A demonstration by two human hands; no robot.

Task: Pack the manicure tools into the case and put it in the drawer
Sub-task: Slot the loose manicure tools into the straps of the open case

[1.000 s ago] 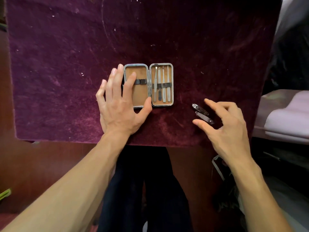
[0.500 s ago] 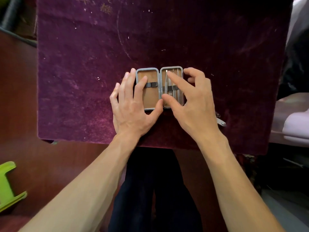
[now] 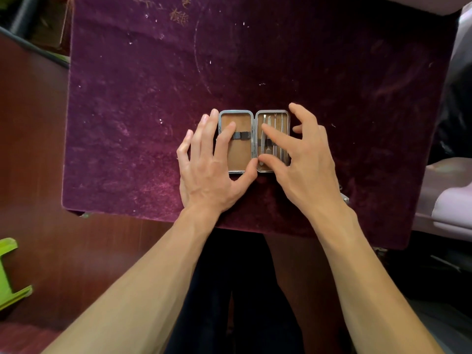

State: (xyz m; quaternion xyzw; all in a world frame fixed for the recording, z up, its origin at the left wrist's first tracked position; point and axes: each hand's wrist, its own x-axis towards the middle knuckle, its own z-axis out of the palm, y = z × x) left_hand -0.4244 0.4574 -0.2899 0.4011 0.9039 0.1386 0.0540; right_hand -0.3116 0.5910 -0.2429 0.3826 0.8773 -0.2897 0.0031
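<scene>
A small metal-rimmed manicure case (image 3: 238,155) lies wide open on a purple velvet cloth (image 3: 143,98). Its left half is bare tan lining with a black strap (image 3: 241,135). The right half holds several slim steel tools (image 3: 278,149) under a strap. My left hand (image 3: 209,172) rests flat on the left half, index finger by the strap, thumb at the case's near edge. My right hand (image 3: 306,164) lies over the right half, index fingertip and thumb touching the leftmost tool. A steel nail clipper (image 3: 345,199) peeks out from under my right wrist.
The cloth covers a small table whose near edge runs just below my wrists. Dark wooden flooring lies to the left, with a green plastic object (image 3: 10,277) at the far left. A pale cushioned seat (image 3: 452,203) stands at the right.
My right hand has left the nail clipper on the cloth and moved left onto the case's right half, now touching the tools. My left hand stays on the left half.
</scene>
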